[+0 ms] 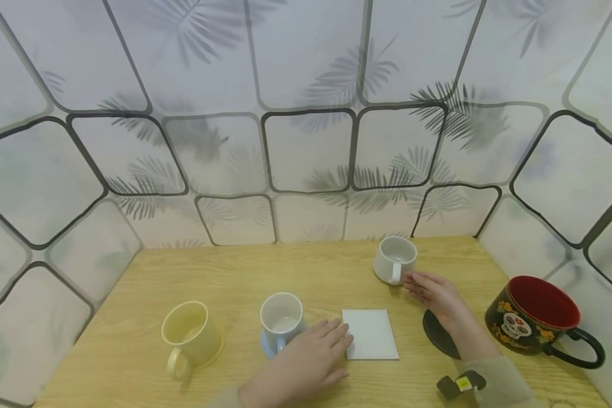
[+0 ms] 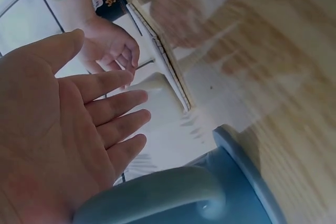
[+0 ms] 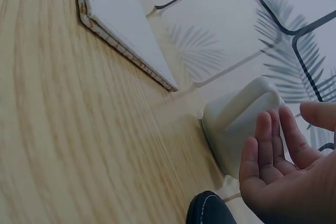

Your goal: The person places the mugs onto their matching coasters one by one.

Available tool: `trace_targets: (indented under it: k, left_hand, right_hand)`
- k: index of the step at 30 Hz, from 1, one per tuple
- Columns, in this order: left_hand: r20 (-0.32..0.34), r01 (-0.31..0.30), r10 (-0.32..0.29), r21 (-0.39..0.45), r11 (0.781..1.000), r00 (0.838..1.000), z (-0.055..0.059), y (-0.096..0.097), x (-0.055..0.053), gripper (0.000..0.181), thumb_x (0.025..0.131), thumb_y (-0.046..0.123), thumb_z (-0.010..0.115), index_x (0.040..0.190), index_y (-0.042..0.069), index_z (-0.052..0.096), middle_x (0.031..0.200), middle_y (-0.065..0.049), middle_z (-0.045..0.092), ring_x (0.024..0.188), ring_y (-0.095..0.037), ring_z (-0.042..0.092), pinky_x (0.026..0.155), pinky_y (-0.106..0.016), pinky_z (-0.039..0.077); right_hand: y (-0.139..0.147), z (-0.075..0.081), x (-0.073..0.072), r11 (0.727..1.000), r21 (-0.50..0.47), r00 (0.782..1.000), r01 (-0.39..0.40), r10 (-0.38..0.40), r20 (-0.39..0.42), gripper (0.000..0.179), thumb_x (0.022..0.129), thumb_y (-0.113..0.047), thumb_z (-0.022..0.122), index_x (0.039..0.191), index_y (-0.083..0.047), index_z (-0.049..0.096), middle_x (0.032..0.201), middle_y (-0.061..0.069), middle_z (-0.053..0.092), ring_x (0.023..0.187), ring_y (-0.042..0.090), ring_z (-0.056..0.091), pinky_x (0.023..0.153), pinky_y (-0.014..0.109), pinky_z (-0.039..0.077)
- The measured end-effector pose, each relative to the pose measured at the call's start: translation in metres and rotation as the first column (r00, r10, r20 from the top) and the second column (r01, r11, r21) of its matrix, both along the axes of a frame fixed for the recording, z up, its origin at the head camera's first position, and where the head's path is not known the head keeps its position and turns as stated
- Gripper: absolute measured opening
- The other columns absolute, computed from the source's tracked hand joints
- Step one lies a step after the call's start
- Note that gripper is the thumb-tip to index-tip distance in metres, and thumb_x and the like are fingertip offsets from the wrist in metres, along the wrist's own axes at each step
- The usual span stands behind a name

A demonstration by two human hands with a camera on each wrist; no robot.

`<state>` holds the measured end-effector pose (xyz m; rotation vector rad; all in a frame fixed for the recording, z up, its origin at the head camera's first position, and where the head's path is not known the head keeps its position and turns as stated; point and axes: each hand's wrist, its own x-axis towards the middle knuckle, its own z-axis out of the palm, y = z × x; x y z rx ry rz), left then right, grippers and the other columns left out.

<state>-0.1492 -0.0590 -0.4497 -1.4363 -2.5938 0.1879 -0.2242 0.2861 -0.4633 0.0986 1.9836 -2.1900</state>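
Observation:
My left hand [image 1: 305, 358] hovers palm inward between a pale blue mug [image 1: 281, 316] on a blue coaster [image 1: 267, 345] and a square white coaster [image 1: 371, 335]. Its fingers are extended and grip nothing; in the left wrist view the mug's handle [image 2: 152, 192] passes close beside the palm. My right hand [image 1: 441, 299] is beside a white mug [image 1: 390, 265] at the back, fingertips near the handle [image 3: 247, 100]. Those fingers bend slightly and hold nothing; whether they touch the mug I cannot tell. A round black coaster [image 1: 438, 334] lies partly hidden under the right forearm.
A yellow mug [image 1: 196, 334] stands on a yellow coaster [image 1: 218, 351] at the left. To the right is a large black mug [image 1: 515, 326] with a skull print and red inside. Patterned curtain-like walls [image 1: 306, 147] border the wooden table [image 1: 224, 266].

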Motion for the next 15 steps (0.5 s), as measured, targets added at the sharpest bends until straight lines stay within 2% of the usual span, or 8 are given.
trace_targets:
  k: [7,15]
  left_hand:
    - [0.055,-0.030,0.031,-0.030,0.999,0.998,-0.0022,0.0047,-0.0015,0.060,0.111,0.054,0.043,0.157,0.015,0.052,0.165,-0.004,0.050,0.156,-0.021,0.045,0.129,-0.037,0.040]
    - [0.090,-0.085,0.091,-0.062,0.994,0.992,0.0007,0.0103,-0.0015,0.066,0.112,0.057,0.040,0.160,0.012,0.048,0.169,-0.008,0.044,0.159,-0.023,0.039,0.131,-0.037,0.037]
  right_hand:
    - [0.0009,0.0000,-0.0009,1.000,0.000,1.000,0.002,-0.002,0.015,0.027,0.113,-0.018,0.051,0.103,-0.027,0.075,0.098,-0.019,0.079,0.099,-0.002,0.074,0.093,0.016,0.061]
    - [-0.0025,0.0021,-0.0039,0.999,-0.032,1.000,0.017,-0.017,0.008,0.029,0.113,-0.016,0.051,0.101,-0.027,0.075,0.097,-0.017,0.079,0.097,-0.001,0.074,0.094,0.017,0.061]
